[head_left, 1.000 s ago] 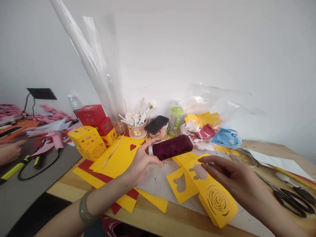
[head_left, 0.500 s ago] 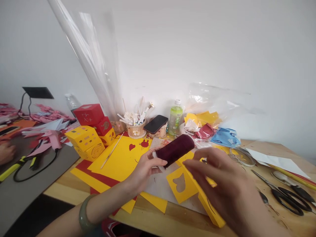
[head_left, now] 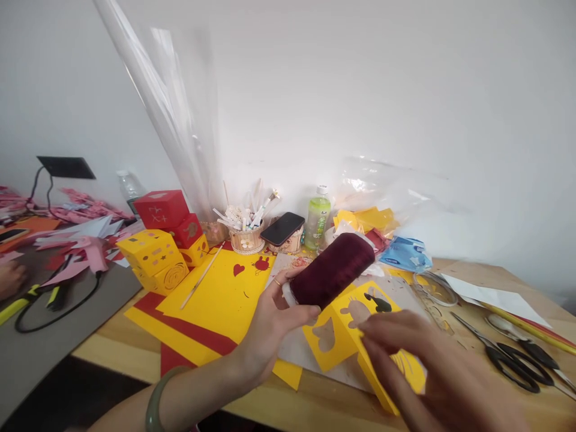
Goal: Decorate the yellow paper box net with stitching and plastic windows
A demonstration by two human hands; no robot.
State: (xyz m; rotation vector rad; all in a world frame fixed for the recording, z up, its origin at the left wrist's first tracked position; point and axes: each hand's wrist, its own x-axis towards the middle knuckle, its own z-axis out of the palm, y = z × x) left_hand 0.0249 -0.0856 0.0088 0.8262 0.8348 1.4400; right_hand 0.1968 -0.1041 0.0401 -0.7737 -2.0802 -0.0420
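Observation:
A spool of dark maroon thread (head_left: 335,270) is tilted up in my left hand (head_left: 267,330), its pale end cap near the palm and my thumb along its side. To the right, my right hand (head_left: 432,366) is held with thumb and fingertips close together in a pinch. It is slightly blurred, and anything between the fingertips is too fine to see. Beneath both hands lies a yellow folded card shape (head_left: 344,346) with animal cut-outs, partly covered by my right hand. A grey board (head_left: 288,351) is under the card.
Yellow sheets (head_left: 216,294) and stacked cut-out boxes (head_left: 159,210) stand left. Behind are a phone (head_left: 283,229), a stick-filled basket (head_left: 246,240) and a green-labelled bottle (head_left: 318,219). Scissors (head_left: 508,354) lie right. Another person's hand (head_left: 11,279) shows at far left.
The spool has come closer and shifted slightly right and up with my left hand. My right hand has moved slightly down and right, uncovering more of the yellow card.

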